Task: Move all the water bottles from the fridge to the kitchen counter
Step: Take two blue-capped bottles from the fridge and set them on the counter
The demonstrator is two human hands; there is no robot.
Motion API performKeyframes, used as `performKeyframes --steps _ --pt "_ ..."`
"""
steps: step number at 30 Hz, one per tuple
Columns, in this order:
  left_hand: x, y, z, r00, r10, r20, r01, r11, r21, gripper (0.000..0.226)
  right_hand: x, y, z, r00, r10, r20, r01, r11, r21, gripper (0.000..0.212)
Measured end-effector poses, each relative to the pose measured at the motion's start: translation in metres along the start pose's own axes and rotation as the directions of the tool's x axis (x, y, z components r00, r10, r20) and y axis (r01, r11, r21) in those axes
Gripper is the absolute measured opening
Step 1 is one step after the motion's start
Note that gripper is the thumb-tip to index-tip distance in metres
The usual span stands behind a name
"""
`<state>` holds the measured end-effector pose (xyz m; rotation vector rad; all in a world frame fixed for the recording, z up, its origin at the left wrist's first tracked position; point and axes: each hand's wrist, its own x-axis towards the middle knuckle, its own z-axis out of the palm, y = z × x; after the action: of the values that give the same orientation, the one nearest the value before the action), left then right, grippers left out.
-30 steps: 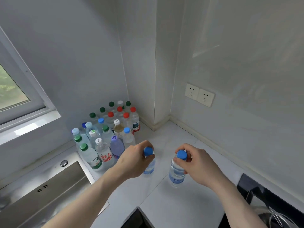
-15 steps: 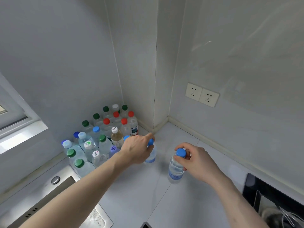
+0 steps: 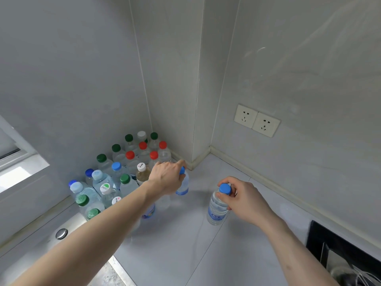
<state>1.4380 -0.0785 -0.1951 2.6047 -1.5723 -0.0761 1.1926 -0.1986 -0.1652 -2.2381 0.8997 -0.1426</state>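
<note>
a large cluster of bottles (image 3: pixel 123 172) already stands on the tabletop (image 3: pixel 185 244) in the corner against the wall — green, red, blue and white caps packed close together, so a good part of the task looks done. two more bottles are arriving now. the left hand (image 3: pixel 167 178) grips a blue-capped bottle (image 3: pixel 183 185) from above, its fingers (image 3: pixel 181 163) curled round the cap and neck, and holds it just beside the near right edge of the cluster; whether the base touches the tabletop i cannot tell, since the hand hides much of it. the right hand (image 3: pixel 241 199) pinches the blue cap of a second bottle (image 3: pixel 216 209), fingers and thumb wrapped round the top, and this one stands upright, apart from the cluster, its base on or very near the tabletop.

what is left, as far as i can judge: both bottles need letting go, probably snug against the group. the fridge is not in view — so there is no telling how many bottles remain inside it or whether these two are the last.

a sink (image 3: pixel 61 234) lies at the lower left, and a double wall socket (image 3: pixel 256 120) sits on the right wall.
</note>
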Motion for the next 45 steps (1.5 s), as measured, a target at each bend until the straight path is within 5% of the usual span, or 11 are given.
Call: performKeyframes --steps 24,45 --pt "0.038 -0.044 0.025 0.929 -0.35 0.116 0.362 0.927 -0.096 0.031 0.133 -0.022 0.043 0.998 -0.027 0.057 0.027 1.0 -0.003 0.013" --pt "0.038 -0.05 0.027 0.909 -0.416 0.031 0.415 0.891 -0.184 0.021 0.196 -0.063 0.097 0.985 -0.103 0.139 0.103 0.995 0.007 0.015"
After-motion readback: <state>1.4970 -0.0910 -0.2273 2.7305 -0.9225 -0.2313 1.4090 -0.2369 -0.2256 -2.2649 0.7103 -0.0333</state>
